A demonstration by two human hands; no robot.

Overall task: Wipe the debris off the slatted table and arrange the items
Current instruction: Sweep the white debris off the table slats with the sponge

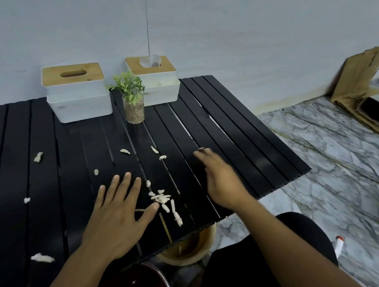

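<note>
Left grip [118, 211] flat, empty; right grip [220, 182] blurred, seemingly extended. We judge wiping unfinished: debris [164, 199] clusters at three o'clock of the thumb, strays across the surface [240, 126].

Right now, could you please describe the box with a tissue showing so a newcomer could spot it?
On the black slatted table, two white boxes with wooden lids stand along the far edge. The tissue box is the right one, behind the small potted plant. Unlike the left box, whose slot is empty, it has a white tissue poking out.
</note>
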